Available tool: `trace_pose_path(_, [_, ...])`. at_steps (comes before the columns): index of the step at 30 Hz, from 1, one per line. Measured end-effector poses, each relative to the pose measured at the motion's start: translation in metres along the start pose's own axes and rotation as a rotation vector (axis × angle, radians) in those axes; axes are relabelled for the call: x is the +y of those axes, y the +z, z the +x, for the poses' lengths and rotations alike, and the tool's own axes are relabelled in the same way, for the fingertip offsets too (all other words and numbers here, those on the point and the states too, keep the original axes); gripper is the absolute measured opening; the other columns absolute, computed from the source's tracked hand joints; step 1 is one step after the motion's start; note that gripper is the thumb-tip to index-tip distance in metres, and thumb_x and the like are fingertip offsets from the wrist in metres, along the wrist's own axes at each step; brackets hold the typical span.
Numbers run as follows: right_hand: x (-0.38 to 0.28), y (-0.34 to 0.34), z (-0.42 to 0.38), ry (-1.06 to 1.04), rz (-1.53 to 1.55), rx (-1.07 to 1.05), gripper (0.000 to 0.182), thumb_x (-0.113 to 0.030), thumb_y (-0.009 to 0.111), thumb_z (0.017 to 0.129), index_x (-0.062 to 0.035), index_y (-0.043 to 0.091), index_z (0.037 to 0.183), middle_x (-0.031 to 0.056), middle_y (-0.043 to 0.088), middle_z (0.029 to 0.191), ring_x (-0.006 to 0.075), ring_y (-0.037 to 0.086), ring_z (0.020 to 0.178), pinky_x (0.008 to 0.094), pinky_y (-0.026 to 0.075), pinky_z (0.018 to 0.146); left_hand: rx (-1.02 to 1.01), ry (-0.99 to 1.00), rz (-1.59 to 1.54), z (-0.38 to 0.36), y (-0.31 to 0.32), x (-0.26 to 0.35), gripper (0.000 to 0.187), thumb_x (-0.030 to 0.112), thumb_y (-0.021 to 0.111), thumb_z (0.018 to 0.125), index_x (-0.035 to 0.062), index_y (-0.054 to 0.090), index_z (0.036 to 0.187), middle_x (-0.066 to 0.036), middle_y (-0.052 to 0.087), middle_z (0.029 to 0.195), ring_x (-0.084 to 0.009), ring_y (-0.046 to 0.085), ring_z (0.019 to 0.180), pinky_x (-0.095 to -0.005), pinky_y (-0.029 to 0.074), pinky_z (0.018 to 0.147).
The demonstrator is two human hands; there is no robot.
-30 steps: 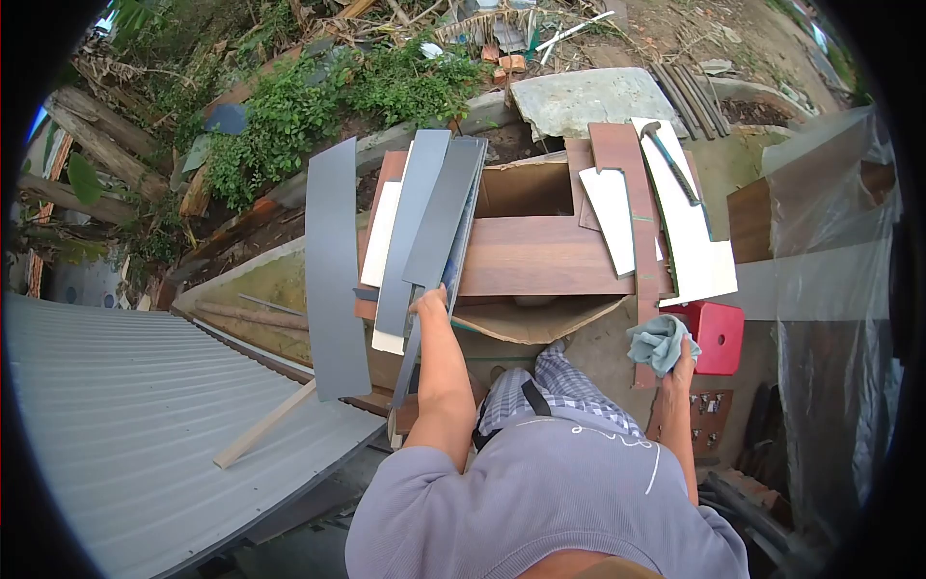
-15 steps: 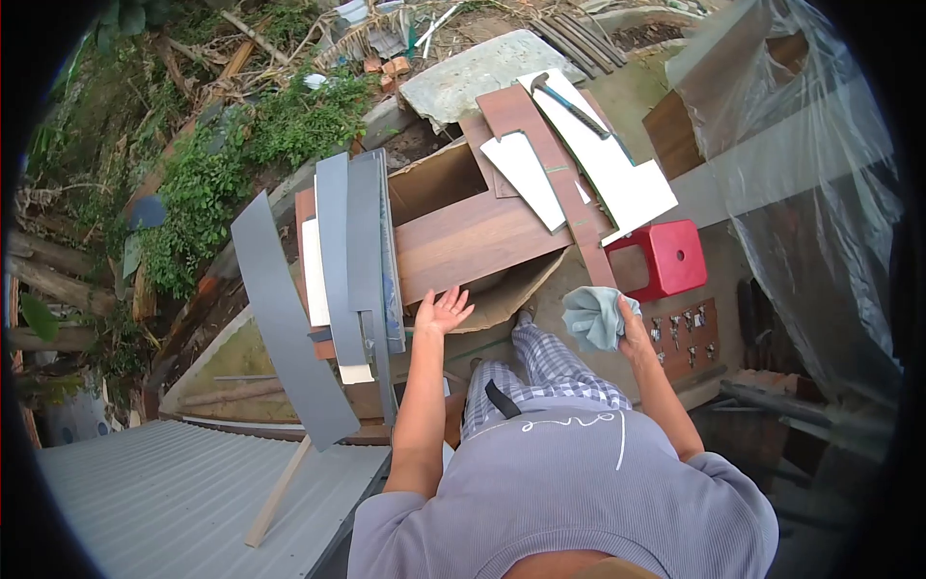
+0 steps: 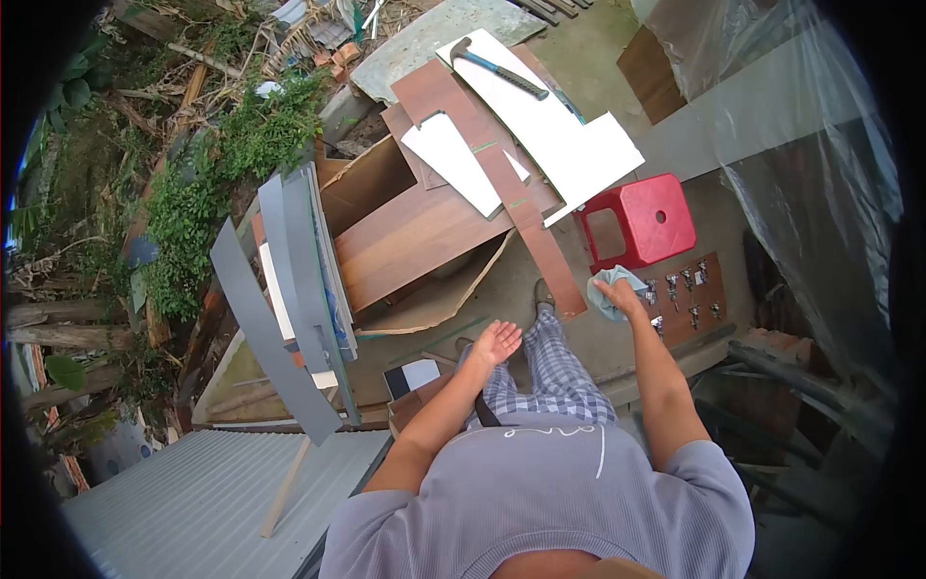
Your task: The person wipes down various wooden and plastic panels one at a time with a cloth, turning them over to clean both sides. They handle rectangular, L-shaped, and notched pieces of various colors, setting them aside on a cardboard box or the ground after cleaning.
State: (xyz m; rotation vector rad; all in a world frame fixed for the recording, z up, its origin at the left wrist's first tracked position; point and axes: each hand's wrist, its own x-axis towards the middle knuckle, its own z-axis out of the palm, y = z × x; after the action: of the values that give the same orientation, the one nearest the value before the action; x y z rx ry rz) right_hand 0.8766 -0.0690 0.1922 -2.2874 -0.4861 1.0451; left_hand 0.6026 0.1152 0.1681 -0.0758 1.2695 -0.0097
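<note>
My right hand [image 3: 622, 294] is closed on a light blue cloth [image 3: 608, 288], just below the red plastic stool [image 3: 641, 222]. Palm up, my left hand [image 3: 500, 342] hangs in front of my legs with its fingers stretched out and nothing in it. Brown wood-grain boards [image 3: 424, 236] and white boards [image 3: 588, 159] lie across an opened cardboard box [image 3: 453, 299]. On the largest white board rests a hammer [image 3: 500, 69] with a blue and black handle. Metal hinges [image 3: 694, 280] are spread on a small brown board beside the cloth.
Grey panels [image 3: 273, 333] stand on edge at the left. Below them is a corrugated metal sheet [image 3: 222, 492] with a wooden stick on it. Clear plastic sheeting [image 3: 791, 145] hangs at the right. Green plants [image 3: 231, 164] and a concrete slab [image 3: 434, 48] lie farther off.
My view has shifted right. My left hand has moved away from the brown board toward my body. My right hand, still holding the cloth, has moved closer to the hinges.
</note>
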Motion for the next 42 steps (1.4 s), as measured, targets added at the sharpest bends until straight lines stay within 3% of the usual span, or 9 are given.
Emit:
trace_pose_path(7, [-0.001,0.047,0.069,0.069,-0.081,-0.414,0.075,-0.052,0.066,0.07,0.014,0.053,0.103,0.0315,0.055,0.106,0.0383,0.053,0.106,0.0404,0.042,0.089,0.128,0.279,0.628,0.033,0.062,-0.02,0.059,0.046,0.046,0.089,0.0045,0.034,0.129,-0.015,0.047,0.126,-0.0306,0.051,0.109,-0.0422,0.04,0.092])
trace_pose_path(12, [0.004,0.057,0.073,0.09,0.025,-0.505,0.073,-0.049,0.07,0.068,0.0125,0.055,0.104,0.0258,0.06,0.096,0.033,0.059,0.09,0.0382,0.045,0.081,0.09,0.34,0.684,0.015,0.09,-0.017,0.076,0.058,0.043,0.085,0.0057,0.024,0.137,-0.018,0.036,0.134,-0.034,0.039,0.121,-0.0454,0.031,0.099])
trace_pose_path(19, [-0.069,0.056,0.017,0.057,0.24,-0.63,0.062,-0.04,0.069,0.074,0.0068,0.054,0.112,0.0165,0.06,0.105,0.0238,0.055,0.099,0.032,0.041,0.088,-0.123,0.455,0.41,0.016,0.085,0.016,0.089,0.07,0.038,0.08,0.0071,0.02,0.14,-0.018,0.025,0.141,-0.0343,0.03,0.127,-0.0465,0.022,0.104])
trace_pose_path(24, [-0.119,0.088,-0.018,-0.045,0.33,-0.721,0.068,-0.042,0.068,0.074,0.0064,0.049,0.118,0.016,0.056,0.111,0.0232,0.051,0.106,0.0318,0.039,0.092,-0.459,0.449,0.425,-0.023,0.08,0.056,0.065,0.053,0.054,0.082,0.0046,0.042,0.123,-0.013,0.058,0.111,-0.0217,0.055,0.099,-0.0364,0.046,0.083])
trace_pose_path(31, [-0.19,0.085,-0.061,-0.242,0.403,-0.857,0.07,-0.042,0.066,0.077,0.004,0.043,0.124,0.0159,0.053,0.116,0.0242,0.048,0.11,0.0324,0.038,0.093,-0.528,0.501,0.493,-0.136,0.061,0.106,0.052,0.03,0.061,0.083,0.0019,0.042,0.122,-0.017,0.057,0.107,-0.0271,0.059,0.095,-0.0392,0.049,0.08])
trace_pose_path(35, [-0.202,0.083,-0.069,-0.196,0.587,-0.479,0.039,-0.031,0.058,0.086,0.0006,0.053,0.108,0.0075,0.058,0.1,0.013,0.056,0.084,0.0271,0.045,0.074,-0.388,0.549,0.57,-0.188,0.052,0.139,0.054,0.024,0.058,0.084,0.0001,0.036,0.127,-0.017,0.053,0.111,-0.0287,0.062,0.091,-0.0362,0.053,0.072])
trace_pose_path(37, [-0.248,0.064,-0.1,-0.36,0.61,-0.259,0.035,-0.03,0.054,0.088,0.0009,0.055,0.103,0.0061,0.058,0.097,0.0105,0.054,0.084,0.0266,0.045,0.072,-0.22,0.656,0.755,-0.216,0.053,0.145,0.056,0.026,0.056,0.085,-0.0002,0.034,0.129,-0.017,0.053,0.109,-0.0286,0.062,0.09,-0.037,0.053,0.07])
trace_pose_path(39, [-0.275,0.068,-0.137,-0.565,0.529,-0.296,0.037,-0.03,0.053,0.088,0.0026,0.054,0.106,0.0111,0.059,0.099,0.0183,0.056,0.088,0.0307,0.045,0.076,-0.201,0.646,0.779,-0.235,0.052,0.143,0.058,0.029,0.056,0.086,0.0,0.033,0.131,-0.018,0.053,0.111,-0.0261,0.06,0.095,-0.0344,0.05,0.075])
trace_pose_path(42, [-0.28,0.119,-0.181,-1.155,-0.169,-0.263,0.045,-0.031,0.049,0.088,0.0029,0.047,0.117,0.0258,0.055,0.106,0.04,0.051,0.103,0.0441,0.037,0.091,-0.135,0.767,0.734,-0.247,0.054,0.138,0.053,0.033,0.049,0.089,-0.0035,0.043,0.126,-0.014,0.053,0.12,-0.0188,0.051,0.107,-0.0275,0.042,0.088])
